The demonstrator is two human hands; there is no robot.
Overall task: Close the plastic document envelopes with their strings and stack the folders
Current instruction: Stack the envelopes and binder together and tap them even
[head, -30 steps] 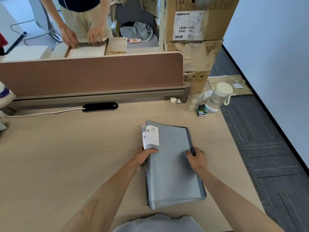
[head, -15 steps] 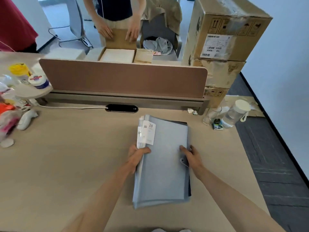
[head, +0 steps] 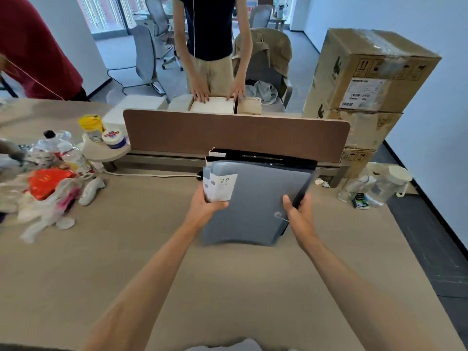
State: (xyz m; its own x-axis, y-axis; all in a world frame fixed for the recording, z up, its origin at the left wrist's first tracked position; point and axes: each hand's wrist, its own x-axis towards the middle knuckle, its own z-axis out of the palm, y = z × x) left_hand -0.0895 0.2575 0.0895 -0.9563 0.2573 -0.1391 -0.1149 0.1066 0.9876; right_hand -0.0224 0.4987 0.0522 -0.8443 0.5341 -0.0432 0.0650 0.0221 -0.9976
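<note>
A stack of grey plastic document envelopes [head: 255, 201] is lifted off the desk, tilted up toward the divider, its near edge sagging. White labels marked "20" [head: 222, 186] hang at its left corner. A round string button [head: 278, 214] shows near its right edge. My left hand [head: 206, 206] grips the left side under the labels. My right hand [head: 297, 211] grips the right edge, thumb on top. Dark folders [head: 266, 158] show behind the stack's top.
A brown divider panel [head: 235, 133] stands across the desk [head: 152, 262]. Bottles, jars and crumpled plastic bags [head: 50, 178] crowd the left. A glass and a white-lidded jug [head: 387, 183] sit at the right edge. Cardboard boxes [head: 367, 79] are stacked beyond. A person stands behind the divider.
The stack lay flat on the desk under both hands; now both hands have raised it and carried it forward toward the divider. The view has tilted up.
</note>
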